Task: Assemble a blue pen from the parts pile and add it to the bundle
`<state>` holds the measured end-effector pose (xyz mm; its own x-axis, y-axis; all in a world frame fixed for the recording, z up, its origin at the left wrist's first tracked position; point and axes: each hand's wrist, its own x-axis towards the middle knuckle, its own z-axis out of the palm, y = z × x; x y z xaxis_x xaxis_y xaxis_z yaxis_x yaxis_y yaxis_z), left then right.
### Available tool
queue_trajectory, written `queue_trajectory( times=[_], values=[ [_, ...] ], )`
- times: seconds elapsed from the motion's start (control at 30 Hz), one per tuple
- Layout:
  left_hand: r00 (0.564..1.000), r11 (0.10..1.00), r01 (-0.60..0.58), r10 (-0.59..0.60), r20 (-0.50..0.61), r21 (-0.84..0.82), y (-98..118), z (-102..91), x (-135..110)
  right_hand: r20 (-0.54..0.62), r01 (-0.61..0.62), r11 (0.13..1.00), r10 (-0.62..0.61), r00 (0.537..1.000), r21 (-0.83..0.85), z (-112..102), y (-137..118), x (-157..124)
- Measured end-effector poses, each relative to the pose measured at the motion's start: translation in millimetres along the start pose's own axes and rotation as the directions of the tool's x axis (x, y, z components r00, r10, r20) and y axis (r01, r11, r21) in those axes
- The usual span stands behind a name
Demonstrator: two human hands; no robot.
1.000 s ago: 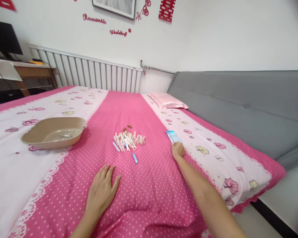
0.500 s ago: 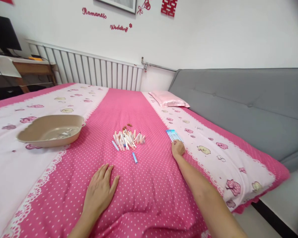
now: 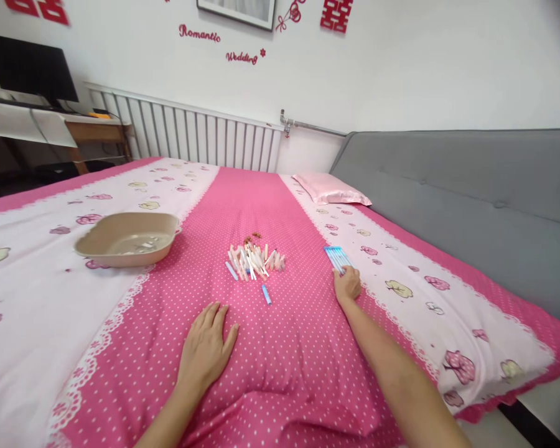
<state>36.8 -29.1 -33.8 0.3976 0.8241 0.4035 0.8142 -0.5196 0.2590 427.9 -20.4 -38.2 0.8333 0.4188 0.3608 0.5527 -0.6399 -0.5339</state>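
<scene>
My left hand lies palm down on the pink dotted bedspread with its fingers stretched out, holding nothing. Off to the right, my right hand has its fingers curled at the near end of a neat row of slim light-blue sticks. The fingertips are partly hidden, and I cannot tell how many sticks they grip. Between and beyond my hands lies a loose pile of slim sticks, white, pale pink and peach. One short blue stick rests alone in front of the pile.
A beige plastic basin with a few small clear or white pieces inside sits at left. Small brown bits lie behind the pile. A pink pillow and grey padded headboard are at right. A monitor stands on a desk.
The view has turned slightly left, so everything appears shifted right. My right hand has moved slightly at the row of blue sticks; my left hand stays flat on the bedspread.
</scene>
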Motion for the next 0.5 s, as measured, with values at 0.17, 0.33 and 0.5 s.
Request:
queue_trajectory(
  times=[0.17, 0.33, 0.5],
  values=[
    [1.000, 1.000, 0.023, -0.023, -0.009, -0.017, 5, -3.5, -2, -0.058, 0.134, 0.984, -0.128, 0.990, 0.116, -18, -9, -19],
    [1.000, 0.999, 0.026, -0.026, 0.002, -0.021, 6, -4.2, -4, -0.067, 0.465, 0.842, -0.466, 0.882, 0.274, -45, -51, -69],
    [0.995, 0.999, 0.040, -0.041, 0.089, 0.014, 8, -4.1, -6, 0.004, 0.729, 0.488, -0.832, 0.554, 0.479, -79, -113, -171]
  ],
)
